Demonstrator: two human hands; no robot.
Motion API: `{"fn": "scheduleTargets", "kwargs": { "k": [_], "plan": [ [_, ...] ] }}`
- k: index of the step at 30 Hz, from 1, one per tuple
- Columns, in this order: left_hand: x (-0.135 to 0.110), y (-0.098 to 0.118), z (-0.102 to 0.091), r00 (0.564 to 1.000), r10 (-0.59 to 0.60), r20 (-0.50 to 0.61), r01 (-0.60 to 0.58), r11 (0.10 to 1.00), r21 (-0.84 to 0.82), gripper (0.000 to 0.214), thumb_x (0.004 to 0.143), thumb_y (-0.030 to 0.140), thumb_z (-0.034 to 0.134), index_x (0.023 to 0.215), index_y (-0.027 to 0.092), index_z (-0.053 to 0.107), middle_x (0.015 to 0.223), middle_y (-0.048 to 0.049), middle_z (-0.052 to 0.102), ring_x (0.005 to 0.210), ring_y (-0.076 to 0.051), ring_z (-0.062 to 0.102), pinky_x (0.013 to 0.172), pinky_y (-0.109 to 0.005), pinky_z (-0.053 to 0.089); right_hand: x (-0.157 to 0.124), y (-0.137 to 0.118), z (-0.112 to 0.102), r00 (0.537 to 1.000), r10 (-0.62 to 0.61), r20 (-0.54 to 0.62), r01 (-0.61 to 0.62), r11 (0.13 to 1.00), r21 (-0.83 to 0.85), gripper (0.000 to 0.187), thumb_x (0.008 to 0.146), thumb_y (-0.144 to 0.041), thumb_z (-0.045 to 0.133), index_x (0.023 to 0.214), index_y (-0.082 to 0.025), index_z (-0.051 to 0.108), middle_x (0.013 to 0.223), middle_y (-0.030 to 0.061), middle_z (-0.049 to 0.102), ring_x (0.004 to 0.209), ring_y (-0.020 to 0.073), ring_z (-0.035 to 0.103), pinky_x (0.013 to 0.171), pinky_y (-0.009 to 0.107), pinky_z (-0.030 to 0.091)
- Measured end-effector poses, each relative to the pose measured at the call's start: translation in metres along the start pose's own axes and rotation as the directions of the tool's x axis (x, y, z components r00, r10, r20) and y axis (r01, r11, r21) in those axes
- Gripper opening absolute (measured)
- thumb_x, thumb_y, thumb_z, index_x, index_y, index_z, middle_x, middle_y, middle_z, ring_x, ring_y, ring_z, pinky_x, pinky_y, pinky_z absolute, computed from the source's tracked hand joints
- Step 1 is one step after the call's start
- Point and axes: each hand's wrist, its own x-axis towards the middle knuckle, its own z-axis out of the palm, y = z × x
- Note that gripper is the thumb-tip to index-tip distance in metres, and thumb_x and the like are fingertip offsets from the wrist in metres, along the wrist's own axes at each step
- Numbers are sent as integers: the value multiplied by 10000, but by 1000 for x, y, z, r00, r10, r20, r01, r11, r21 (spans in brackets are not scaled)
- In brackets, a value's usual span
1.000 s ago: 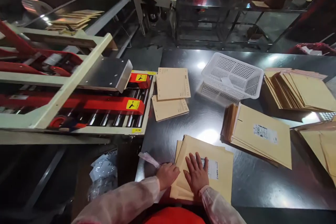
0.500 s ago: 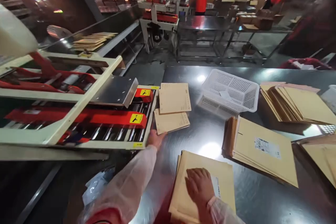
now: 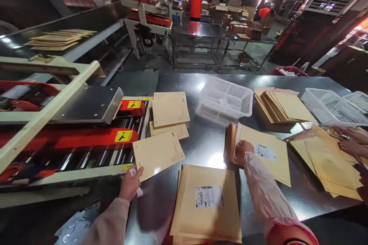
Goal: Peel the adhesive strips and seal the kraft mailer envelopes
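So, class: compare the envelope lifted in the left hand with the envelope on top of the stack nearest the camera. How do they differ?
The lifted envelope is pale and flat-looking, its face blank but for fine edge print; the top envelope is a deeper yellow and bears a white barcode label. The left hand holds the first by a corner, tilted; the second lies flat on its stack. Both are rectangular paper mailers.

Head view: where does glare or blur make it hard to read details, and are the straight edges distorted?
Head view: a bright glare patch lies on the steel table beside the labelled envelope stack; its barcode label shows, but the print is too small to read; the roller machine edges bow outward from the wide lens; the background workers are overexposed and soft; the left hand and right hand look sharp.
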Motion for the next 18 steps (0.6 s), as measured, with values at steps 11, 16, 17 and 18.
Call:
{"fn": "scheduleTargets", "kwargs": {
  "k": [11, 16, 17, 18],
  "plan": [
    [-37, -19, -40, 931, -154, 330, 213, 965, -150, 575, 520, 295, 895, 1016, 135, 650, 835, -63, 777, 820, -254, 744, 696, -302, 589, -216, -47, 113, 825, -537, 176, 486, 833, 264, 479, 859, -178, 415, 1310, -119, 565, 1035, 109, 710, 902, 186, 662, 810, 266, 486],
    [-32, -15, -63, 991, -71, 117, 92, 979, -181, 428, 622, 222, 829, 1005, 139, 656, 817, -48, 776, 803, -229, 742, 698, -301, 586, -226, -45, 141, 816, -555, 159, 480, 805, 348, 522, 886, -184, 379, 1373, -66, 522, 1037, 155, 694, 921, 219, 666, 835, 312, 514],
    [-33, -13, -67, 986, -76, 147, 102, 979, -177, 448, 614, 236, 838, 1011, 137, 657, 846, -62, 779, 820, -241, 741, 708, -318, 587, -225, -45, 143, 819, -552, 154, 476, 805, 355, 531, 880, -182, 383, 1382, -68, 517, 1040, 155, 692, 924, 221, 665, 837, 314, 515],
    [-34, -13, -70, 974, -90, 208, 123, 981, -151, 469, 598, 264, 851, 1007, 131, 663, 867, -79, 780, 829, -253, 738, 717, -330, 584, -225, -45, 144, 821, -551, 147, 473, 802, 365, 538, 876, -184, 388, 1386, -71, 515, 1044, 155, 690, 930, 221, 665, 841, 316, 517]
  ]
}}
